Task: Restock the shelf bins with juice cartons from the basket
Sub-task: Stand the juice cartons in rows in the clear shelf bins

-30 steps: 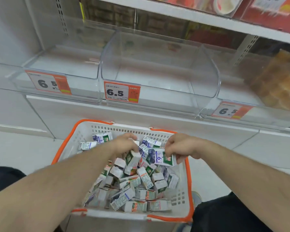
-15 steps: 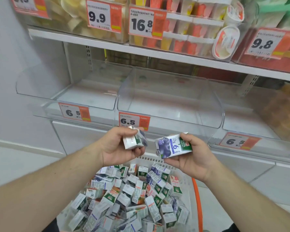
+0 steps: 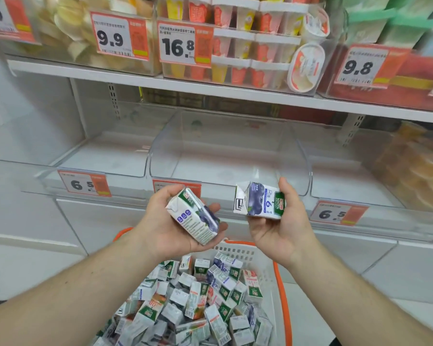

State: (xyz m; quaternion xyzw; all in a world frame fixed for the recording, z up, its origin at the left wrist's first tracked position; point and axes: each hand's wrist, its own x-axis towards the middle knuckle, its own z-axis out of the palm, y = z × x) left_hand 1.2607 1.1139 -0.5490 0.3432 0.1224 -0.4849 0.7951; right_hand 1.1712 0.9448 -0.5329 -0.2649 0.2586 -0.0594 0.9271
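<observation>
Shelving unit with two tiers. The upper shelf [image 3: 210, 92] carries stocked goods behind price tags; the lower tier holds a row of clear shelf bins. The left bin [image 3: 68, 156] and the middle bin [image 3: 225, 168] show no cartons inside; the right bin [image 3: 375, 186] has orange-toned packets at its far right side. Each bin front bears a 6.5 price tag, the middle one partly hidden by the left hand.

Below the bins stands the basket [image 3: 283, 283], white mesh with an orange rim, heaped with small juice cartons [image 3: 200, 298] lying at all angles.

Both hands are raised between basket and bins, palms turned upward. The left hand [image 3: 170, 226] cradles a blueberry carton [image 3: 193, 218] tilted on its side, fingers curled under it and thumb along its top. The right hand [image 3: 280, 228] grips a second blueberry carton [image 3: 259, 201], thumb on its far edge and fingers beneath, its printed face toward the viewer.

Step in hand, by judgement: transfer, with two cartons lifted clear of the basket and not yet placed. The restock appears to be at its start, since the nearer bins hold nothing and the basket is full.

The next move calls for reaching forward over the low front lip of the middle bin, which lies directly ahead of both hands, and setting each carton down squarely so that later ones can pack beside it.
</observation>
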